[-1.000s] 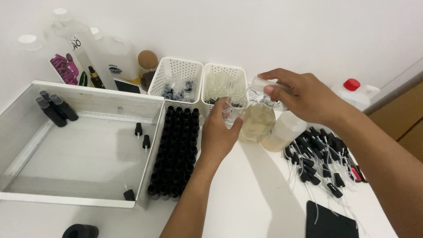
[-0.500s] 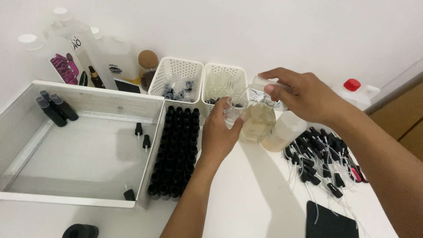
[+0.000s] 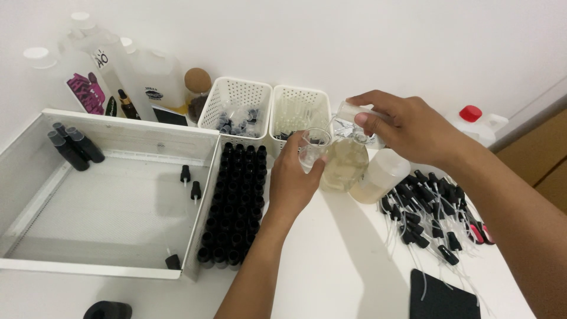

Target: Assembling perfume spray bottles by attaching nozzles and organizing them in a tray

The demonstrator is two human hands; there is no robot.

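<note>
White wall and a white tabletop frame the scene, seen from above. Near the middle, the left hand holds a small clear beaker upright, its fingers curled around the glass. Just beside it, touching or nearly touching at the lip, a clear flask with pale yellow liquid is tipped toward the beaker by the right hand, whose fingers are wrapped around the flask's neck. Behind the flask and to its right lies or leans a frosted plastic bottle holding similar pale liquid.

Left of the hands, rows of small black bottles stand upright and open-topped along the outer side of a shallow white tray. Inside the tray are a few capped black bottles at the far left corner and some loose black caps. Two white perforated baskets stand against the wall behind the hands. To the right, a heap of black spray pumps with thin tubes is spread out. Large translucent jugs stand at the back left.
</note>
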